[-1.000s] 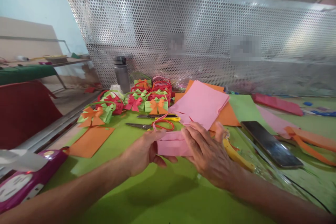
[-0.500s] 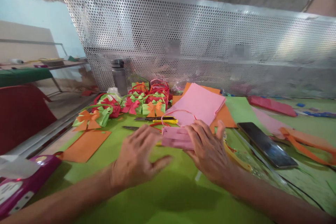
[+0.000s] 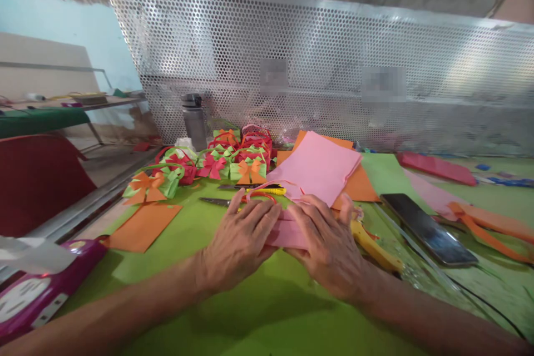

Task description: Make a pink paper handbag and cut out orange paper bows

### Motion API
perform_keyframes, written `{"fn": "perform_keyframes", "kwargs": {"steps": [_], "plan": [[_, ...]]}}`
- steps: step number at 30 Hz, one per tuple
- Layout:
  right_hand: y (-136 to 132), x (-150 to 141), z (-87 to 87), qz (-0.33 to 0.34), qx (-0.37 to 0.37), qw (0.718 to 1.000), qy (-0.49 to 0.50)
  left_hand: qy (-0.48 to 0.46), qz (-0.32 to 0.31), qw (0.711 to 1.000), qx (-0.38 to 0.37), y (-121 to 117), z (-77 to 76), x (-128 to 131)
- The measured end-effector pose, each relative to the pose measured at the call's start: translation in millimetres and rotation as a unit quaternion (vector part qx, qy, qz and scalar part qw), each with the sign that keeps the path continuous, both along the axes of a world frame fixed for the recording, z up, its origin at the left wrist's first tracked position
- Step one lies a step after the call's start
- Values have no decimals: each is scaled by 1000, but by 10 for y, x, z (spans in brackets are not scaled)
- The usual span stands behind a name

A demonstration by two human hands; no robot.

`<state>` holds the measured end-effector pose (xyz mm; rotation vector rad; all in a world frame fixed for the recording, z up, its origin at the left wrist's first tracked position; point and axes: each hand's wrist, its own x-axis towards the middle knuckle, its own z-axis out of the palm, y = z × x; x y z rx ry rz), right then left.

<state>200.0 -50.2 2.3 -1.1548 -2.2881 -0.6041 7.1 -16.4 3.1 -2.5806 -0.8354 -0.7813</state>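
A small pink paper bag [image 3: 287,235] with a thin looped handle [image 3: 287,182] is held between both hands, just above the green tabletop. My left hand [image 3: 244,236] covers its left side, fingers over the top edge. On the opposite side, my right hand [image 3: 327,239] grips it with fingers laid across the front and the thumb underneath. Both hands hide the bag's ends. Right behind it lie scissors [image 3: 214,201] with red handles and a yellow-and-black box cutter [image 3: 267,191]. A stack of pink sheets [image 3: 319,164] rests on orange sheets beyond my right hand.
Several small bags with bows [image 3: 249,171] stand at the back left, before a grey bottle [image 3: 194,122]. An orange sheet [image 3: 144,227] and a purple power strip [image 3: 62,283] lie left. Rightward are a yellow-handled tool [image 3: 377,247], a phone [image 3: 429,228] and a perforated metal screen [image 3: 334,44] behind.
My left hand let go of the bag's left side, lifted away with fingers spread, and has come back onto it from above. My right hand has kept its hold.
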Motion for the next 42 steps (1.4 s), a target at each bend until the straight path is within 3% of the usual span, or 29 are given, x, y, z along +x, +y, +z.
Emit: {"fn": "perform_keyframes", "kwargs": {"steps": [6,11,18,21,27,32,42], "plan": [[19,43,27,20,-1,999,36,-38,-33,998,-46,72,-7,-49],[54,117,57,52,11,989,139,-121,-45,985,-115,144,-16,-110],[29,106,74,98,-132,950,265,-180,-72,954,-231,159,-74,-133],[1,85,102,101,-143,944,279,-187,-71,943,-265,137,-101,-116],[-63,49,108,76,-69,970,219,-190,-73,942,-266,104,-109,-30],[-70,7,112,76,-75,979,176,-198,-100,946,-237,44,-63,25],[-72,88,104,118,67,989,49,-220,-107,912,-330,-23,-3,7]]}}
